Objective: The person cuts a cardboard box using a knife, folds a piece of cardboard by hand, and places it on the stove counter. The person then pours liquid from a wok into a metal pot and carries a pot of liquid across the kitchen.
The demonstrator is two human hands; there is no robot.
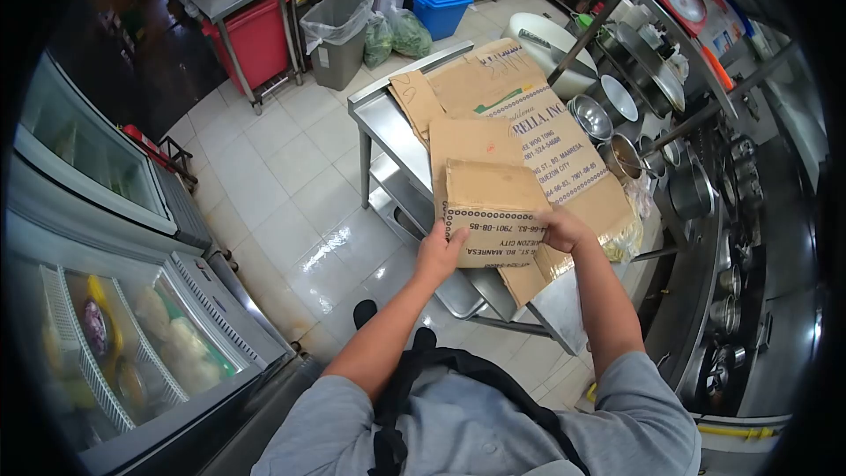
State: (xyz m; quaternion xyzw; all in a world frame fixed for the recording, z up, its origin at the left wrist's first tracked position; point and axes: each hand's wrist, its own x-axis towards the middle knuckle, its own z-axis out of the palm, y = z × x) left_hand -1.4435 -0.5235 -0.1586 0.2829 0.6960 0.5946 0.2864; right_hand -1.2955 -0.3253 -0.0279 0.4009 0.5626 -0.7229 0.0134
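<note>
Both hands hold a folded piece of printed brown cardboard [493, 236] over the near part of a steel table [374, 110]. My left hand [439, 254] grips its left edge, thumb on the printed face. At its right edge, my right hand [566, 231] is closed on the same piece. Behind and under it lie larger flattened cardboard sheets [551, 137], one with printed lettering, spread over the table top. A plain cardboard piece [471, 137] rests upon them just beyond the held one.
Metal bowls [590, 117] and pots [689, 189] stand at the right. At the left is a glass-door fridge [97, 150], with an open-topped chiller [150, 335] nearer. A grey bin [337, 51], red bin [256, 42] and blue box [442, 13] stand behind.
</note>
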